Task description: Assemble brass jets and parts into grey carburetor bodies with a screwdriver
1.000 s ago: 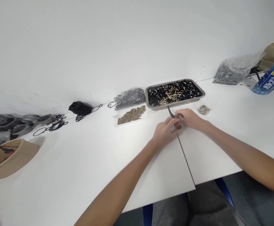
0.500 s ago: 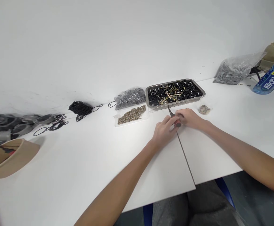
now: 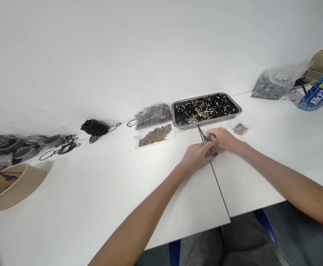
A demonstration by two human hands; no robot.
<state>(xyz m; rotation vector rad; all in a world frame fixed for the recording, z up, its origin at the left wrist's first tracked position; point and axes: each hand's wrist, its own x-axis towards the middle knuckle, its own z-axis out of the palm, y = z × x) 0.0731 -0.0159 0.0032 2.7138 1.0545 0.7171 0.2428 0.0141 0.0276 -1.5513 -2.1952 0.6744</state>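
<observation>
Red-handled tool [image 3: 213,151]: in the head view I see it low over the white table [image 3: 95,192], between both hands and just in front of the metal tray [image 3: 189,125]. Only the red end shows clearly. A thin dark part goes on toward the tray, but it runs along the table seam [image 3: 219,188], so I cannot tell where the tool ends.
Left hand [image 3: 196,157]: the fingers are closed around the red handle from the near side.
Right hand [image 3: 223,138]: the fingertips are pinched together on the front part of the tool. If a small piece is also between them, it is hidden from me.
Tray content: black rings and brass pieces, heaped up to the rim.
Risk of slip: I judge both grips small and close together. An uneven push can send the front end forward into the tray wall and shake pieces out.
Risk for fingers: the right fingertips sit very near the thin end, so a slip may prick them.
Risk of loss: the hands are directly over the seam. A small piece dropped here may lodge in the gap or roll to the near edge.
Risk from neighbours: the bag of brass pieces [image 3: 155,135] lies near the left hand. A wide move of the forearm may scatter it.
</observation>
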